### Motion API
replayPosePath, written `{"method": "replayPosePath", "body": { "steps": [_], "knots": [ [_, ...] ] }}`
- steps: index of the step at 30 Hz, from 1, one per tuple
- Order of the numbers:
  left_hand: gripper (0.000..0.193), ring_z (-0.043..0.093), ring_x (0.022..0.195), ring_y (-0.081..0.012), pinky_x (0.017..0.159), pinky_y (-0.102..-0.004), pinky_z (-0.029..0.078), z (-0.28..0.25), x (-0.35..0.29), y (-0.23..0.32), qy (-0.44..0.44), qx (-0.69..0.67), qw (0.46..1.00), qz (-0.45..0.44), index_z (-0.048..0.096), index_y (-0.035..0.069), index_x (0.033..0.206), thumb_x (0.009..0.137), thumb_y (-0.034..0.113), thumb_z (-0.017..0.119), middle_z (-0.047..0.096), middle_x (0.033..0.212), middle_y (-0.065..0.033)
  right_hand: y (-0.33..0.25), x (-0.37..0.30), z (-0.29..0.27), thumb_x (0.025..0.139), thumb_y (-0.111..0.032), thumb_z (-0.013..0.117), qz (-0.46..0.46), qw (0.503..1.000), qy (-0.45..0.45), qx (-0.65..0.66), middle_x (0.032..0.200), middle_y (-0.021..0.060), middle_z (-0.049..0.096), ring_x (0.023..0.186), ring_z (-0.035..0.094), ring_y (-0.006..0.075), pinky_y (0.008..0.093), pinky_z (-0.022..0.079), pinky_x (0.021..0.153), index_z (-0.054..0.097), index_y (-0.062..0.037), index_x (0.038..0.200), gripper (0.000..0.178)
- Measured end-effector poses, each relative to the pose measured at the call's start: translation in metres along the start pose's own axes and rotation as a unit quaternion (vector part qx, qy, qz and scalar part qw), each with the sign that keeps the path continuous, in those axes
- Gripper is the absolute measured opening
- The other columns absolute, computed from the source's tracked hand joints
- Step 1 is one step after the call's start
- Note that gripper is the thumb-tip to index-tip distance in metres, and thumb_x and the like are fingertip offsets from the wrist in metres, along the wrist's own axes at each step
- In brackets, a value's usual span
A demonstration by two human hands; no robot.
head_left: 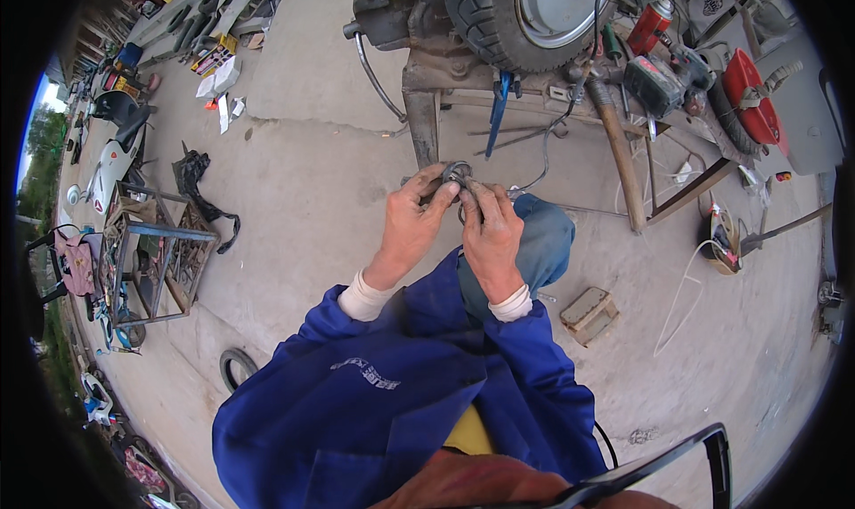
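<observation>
Both hands meet in front of my body, fingers bent around a small dark ring-shaped part [457, 171]. My left hand [413, 212] grips it from the left, thumb pressed on its near side. From the right, my right hand [492, 228] pinches the same part. The fingers cover much of it, so I cannot tell its exact kind. Just beyond the hands, a wheel with a black tyre [481, 21] and a silver hub [557, 8] rests on the workbench [463, 66]. A thin dark cable [547, 157] hangs from the wheel side down toward my right hand.
A blue-handled tool [500, 117] hangs at the bench edge beside a wooden-handled hammer [616, 153]. A red spray can [650, 26] and a red bowl [748, 95] stand right. On the floor lie a beige box [590, 317] and a small tyre [237, 367]. A metal rack [165, 233] stands left.
</observation>
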State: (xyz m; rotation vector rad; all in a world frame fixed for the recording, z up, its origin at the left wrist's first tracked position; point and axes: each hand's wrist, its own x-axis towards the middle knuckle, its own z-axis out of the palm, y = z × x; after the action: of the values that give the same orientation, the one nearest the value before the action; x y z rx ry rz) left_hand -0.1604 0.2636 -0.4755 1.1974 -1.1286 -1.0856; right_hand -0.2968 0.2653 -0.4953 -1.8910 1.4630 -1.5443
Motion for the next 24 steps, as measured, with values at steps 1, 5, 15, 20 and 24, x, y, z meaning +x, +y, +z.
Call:
{"method": "replayPosePath", "body": {
  "steps": [1,5,15,20,24],
  "knots": [
    [0.029,0.077,0.100,-0.0139,0.084,-0.0296,0.062,0.002,-0.001,0.002,0.011,-0.013,1.000,0.000,0.070,-0.005,0.130,0.104,0.008,0.073,0.082,0.106,-0.0123,-0.002,0.001,-0.001,0.096,0.000,0.077,-0.021,0.999,-0.004,-0.025,0.098,0.0149,0.073,0.075,0.074,0.0277,0.0375,0.058,0.064,0.075,-0.0010,0.116,0.020],
    [0.018,0.080,0.079,-0.0240,0.068,-0.0342,0.061,0.002,0.006,-0.007,0.049,0.163,0.975,0.140,0.075,0.000,0.117,0.100,0.007,0.076,0.080,0.096,-0.0166,-0.008,0.002,0.005,0.094,0.002,0.077,-0.042,0.998,0.001,-0.045,0.100,0.0155,0.074,0.077,0.075,0.0308,0.0393,0.060,0.066,0.075,-0.0009,0.114,0.021],
    [0.028,0.078,0.100,-0.0311,0.085,-0.0382,0.062,-0.022,0.007,0.002,-0.073,0.241,0.950,0.183,0.072,-0.001,0.132,0.107,0.010,0.065,0.078,0.118,-0.0191,0.002,-0.003,0.003,0.100,0.003,0.071,0.160,0.960,-0.100,0.206,0.104,0.0074,0.069,0.078,0.065,0.0142,0.0296,0.054,0.069,0.071,0.0004,0.132,0.032],
    [0.031,0.073,0.111,-0.0195,0.098,-0.0346,0.058,-0.021,0.003,-0.004,-0.065,0.103,0.992,0.030,0.068,-0.003,0.136,0.110,0.014,0.064,0.076,0.124,-0.0134,-0.010,0.005,-0.007,0.104,0.004,0.066,0.324,0.876,-0.107,0.341,0.115,0.0127,0.073,0.092,0.073,0.0149,0.0301,0.060,0.077,0.060,0.0067,0.139,0.036],
    [0.039,0.067,0.121,-0.0198,0.103,-0.0337,0.055,-0.022,0.002,-0.006,-0.104,0.059,0.993,0.003,0.063,-0.005,0.144,0.107,0.007,0.068,0.071,0.133,-0.0130,-0.006,0.000,-0.004,0.103,0.000,0.070,0.341,0.865,-0.045,0.364,0.108,0.0123,0.075,0.086,0.074,0.0145,0.0302,0.061,0.075,0.066,0.0065,0.125,0.023]
  ]
}}
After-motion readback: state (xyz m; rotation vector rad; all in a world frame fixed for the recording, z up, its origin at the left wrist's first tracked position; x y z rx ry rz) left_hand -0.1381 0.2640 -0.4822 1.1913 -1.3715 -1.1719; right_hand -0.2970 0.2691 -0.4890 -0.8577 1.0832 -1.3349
